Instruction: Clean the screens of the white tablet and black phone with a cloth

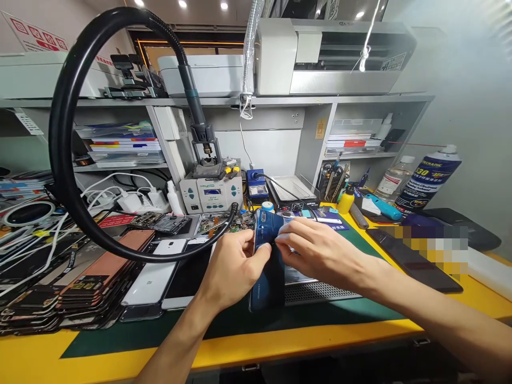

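Observation:
A dark blue smartphone (267, 282) stands tilted over the green mat, its back with the camera strip turned toward me. My left hand (240, 264) grips it at the left edge, the thumb lying across the back. On the phone's upper right side, the fingers of my right hand (306, 242) are pinched together and touch or nearly touch the back. Whatever those fingertips hold, if anything, is hidden. Behind the hands lies a perforated metal plate (320, 292), partly covered by my right forearm.
Stacked phone frames (108, 272) and a white phone (156, 272) lie at left. A thick black hose (60, 133) arches from the hot-air station (210, 194). At right are a spray can (428, 178), a clear bottle (396, 178) and a dark flat panel (412, 258).

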`<act>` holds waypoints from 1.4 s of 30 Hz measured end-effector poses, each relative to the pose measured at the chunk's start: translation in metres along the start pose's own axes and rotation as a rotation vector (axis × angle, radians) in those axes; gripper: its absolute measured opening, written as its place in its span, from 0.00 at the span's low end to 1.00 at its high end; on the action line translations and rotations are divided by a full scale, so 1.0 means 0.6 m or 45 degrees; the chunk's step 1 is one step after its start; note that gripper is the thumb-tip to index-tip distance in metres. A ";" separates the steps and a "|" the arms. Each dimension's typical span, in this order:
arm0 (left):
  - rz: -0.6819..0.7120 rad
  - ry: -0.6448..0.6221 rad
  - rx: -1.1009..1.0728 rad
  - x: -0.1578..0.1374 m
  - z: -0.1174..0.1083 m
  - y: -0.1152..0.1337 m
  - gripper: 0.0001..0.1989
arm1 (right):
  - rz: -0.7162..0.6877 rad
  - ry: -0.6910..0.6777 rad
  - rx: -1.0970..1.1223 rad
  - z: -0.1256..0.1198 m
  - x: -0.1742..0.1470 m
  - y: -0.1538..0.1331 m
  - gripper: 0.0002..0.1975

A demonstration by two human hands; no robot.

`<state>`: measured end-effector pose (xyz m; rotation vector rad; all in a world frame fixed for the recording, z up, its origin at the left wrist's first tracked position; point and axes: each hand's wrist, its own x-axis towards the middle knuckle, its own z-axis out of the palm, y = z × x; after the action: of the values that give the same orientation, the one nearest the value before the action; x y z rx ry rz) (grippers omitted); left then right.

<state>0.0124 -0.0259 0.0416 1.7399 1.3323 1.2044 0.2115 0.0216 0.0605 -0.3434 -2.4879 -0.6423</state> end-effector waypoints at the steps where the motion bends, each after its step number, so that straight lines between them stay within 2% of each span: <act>1: 0.001 0.000 0.006 0.000 0.000 0.000 0.12 | -0.020 -0.027 -0.001 -0.002 -0.002 -0.001 0.09; 11: -0.003 -0.035 0.109 -0.003 0.003 0.001 0.15 | -0.139 -0.206 -0.168 -0.012 0.004 -0.016 0.13; 18: 0.000 -0.034 0.107 -0.002 0.003 0.001 0.16 | -0.158 -0.125 -0.121 0.002 0.001 -0.005 0.13; 21: 0.007 -0.061 0.077 -0.002 0.002 -0.001 0.14 | -0.115 -0.014 -0.069 0.007 0.000 0.001 0.13; 23: -0.001 -0.058 0.009 -0.003 0.000 0.000 0.13 | -0.007 0.138 0.022 0.006 -0.001 -0.001 0.09; 25: -0.020 -0.029 -0.128 -0.005 -0.002 0.004 0.13 | 0.187 0.312 0.173 0.002 -0.005 -0.009 0.04; 27: -0.021 0.040 -0.292 -0.005 -0.004 0.009 0.13 | 0.493 0.469 0.375 -0.005 -0.012 -0.024 0.05; 29: 0.023 0.162 -0.407 -0.005 -0.005 0.012 0.12 | 0.890 0.559 0.674 -0.011 -0.017 -0.042 0.06; 31: 0.084 0.297 -0.468 -0.005 -0.005 0.012 0.11 | 1.276 0.506 1.073 -0.015 -0.020 -0.058 0.11; 33: 0.127 0.411 -0.487 -0.004 -0.003 0.009 0.11 | 1.504 0.326 1.508 -0.017 -0.018 -0.070 0.17; 36: 0.152 0.559 -0.464 -0.003 -0.001 0.001 0.09 | 1.584 0.038 2.006 -0.017 -0.012 -0.078 0.19; 38: 0.170 0.635 -0.437 -0.004 -0.001 0.000 0.09 | 1.586 -0.083 2.205 -0.014 -0.008 -0.081 0.17; 42: 0.211 0.672 -0.266 -0.009 -0.001 0.008 0.10 | 1.631 -0.112 2.309 -0.006 0.001 -0.086 0.16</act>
<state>0.0132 -0.0326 0.0445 1.4577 1.2982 1.9195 0.1939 -0.0242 0.0444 -0.9110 -1.3989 1.8928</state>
